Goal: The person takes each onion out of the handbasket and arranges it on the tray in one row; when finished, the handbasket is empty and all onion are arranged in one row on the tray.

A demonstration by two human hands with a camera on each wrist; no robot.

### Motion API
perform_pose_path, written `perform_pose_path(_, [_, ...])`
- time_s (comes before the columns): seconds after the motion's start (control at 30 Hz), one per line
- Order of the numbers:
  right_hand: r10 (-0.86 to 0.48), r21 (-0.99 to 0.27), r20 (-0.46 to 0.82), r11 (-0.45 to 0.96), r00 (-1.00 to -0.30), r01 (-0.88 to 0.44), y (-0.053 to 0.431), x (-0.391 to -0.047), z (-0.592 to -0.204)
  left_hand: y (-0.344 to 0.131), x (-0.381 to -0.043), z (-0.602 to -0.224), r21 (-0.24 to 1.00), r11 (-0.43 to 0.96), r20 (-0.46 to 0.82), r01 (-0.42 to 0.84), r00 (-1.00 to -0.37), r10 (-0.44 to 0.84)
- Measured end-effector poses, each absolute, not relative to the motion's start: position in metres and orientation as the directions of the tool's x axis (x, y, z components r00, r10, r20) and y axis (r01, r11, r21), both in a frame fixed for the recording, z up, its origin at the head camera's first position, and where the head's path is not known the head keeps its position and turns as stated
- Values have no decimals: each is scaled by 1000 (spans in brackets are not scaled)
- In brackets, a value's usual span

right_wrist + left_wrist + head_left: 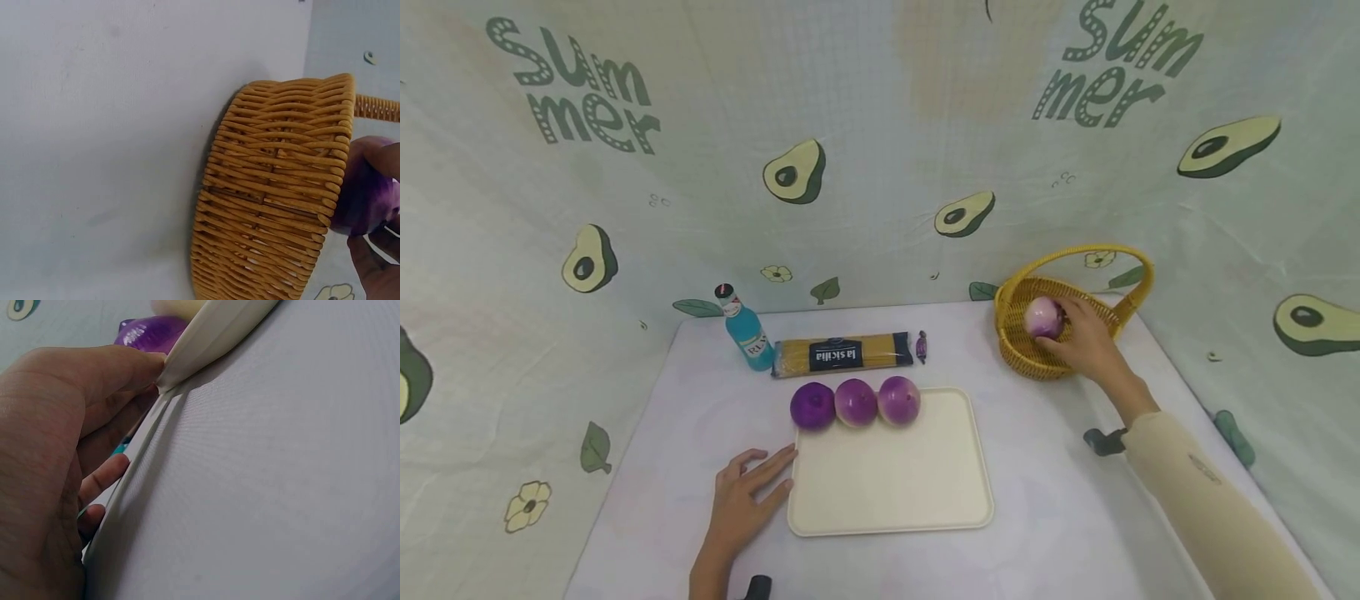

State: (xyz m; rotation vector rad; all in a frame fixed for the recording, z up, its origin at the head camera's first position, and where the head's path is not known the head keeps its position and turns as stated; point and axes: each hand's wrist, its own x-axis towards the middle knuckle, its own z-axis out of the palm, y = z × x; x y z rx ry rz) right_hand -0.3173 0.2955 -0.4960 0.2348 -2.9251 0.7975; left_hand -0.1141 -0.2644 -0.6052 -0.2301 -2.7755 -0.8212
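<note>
My right hand [1086,342] grips a purple and white onion [1043,317] inside the yellow wicker basket [1036,367]. In the right wrist view the held onion [365,194] shows at the level of the basket's rim, with thumb and fingers around it. My left hand [745,500] lies at the left edge of a cream tray [891,483], its fingers fairly straight and touching that edge. Three more purple onions [856,403] stand side by side along the tray's back left edge.
Behind the tray lie a pack of spaghetti [842,354] and a small purple wrapped candy [921,347]. A blue bottle [748,333] stands at the back left. The basket's tall handle [1075,250] arches over its opening. A patterned cloth [880,125] hangs behind the table.
</note>
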Motion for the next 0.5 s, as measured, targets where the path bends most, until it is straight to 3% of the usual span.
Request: perform_pose_path(0.5, [-165, -487, 187, 840, -968, -238, 294, -298, -486, -264, -115, -606, 514, 829, 279, 219, -957, 80])
